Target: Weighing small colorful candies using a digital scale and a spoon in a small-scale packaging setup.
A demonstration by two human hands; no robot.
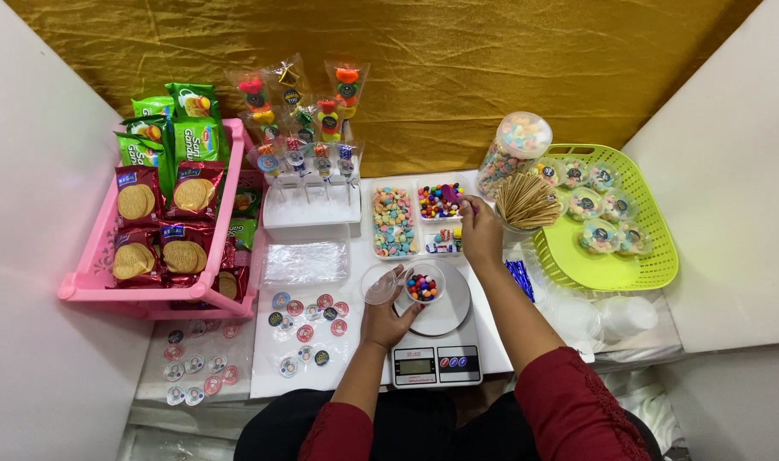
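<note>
The left hand [388, 318] is steadying a small cup [423, 284] on the scale [436, 341], fingers curled around a clear lid [379, 284]. The right hand [477, 229] is pinching a purple scoop [452, 195] over the candy tray [441, 201] — a tilt on the way back could be spilling candies onto the table [355, 248].

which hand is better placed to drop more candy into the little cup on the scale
Probably the right hand: it is already over the tray of coloured candy balls, seemingly pinching a purple piece. The left hand is occupied, steadying the small clear cup on the scale and holding a clear lid.

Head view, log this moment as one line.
left hand: holds clear lid | right hand: purple scoop over candy tray | cup: on scale, holds candies
</note>
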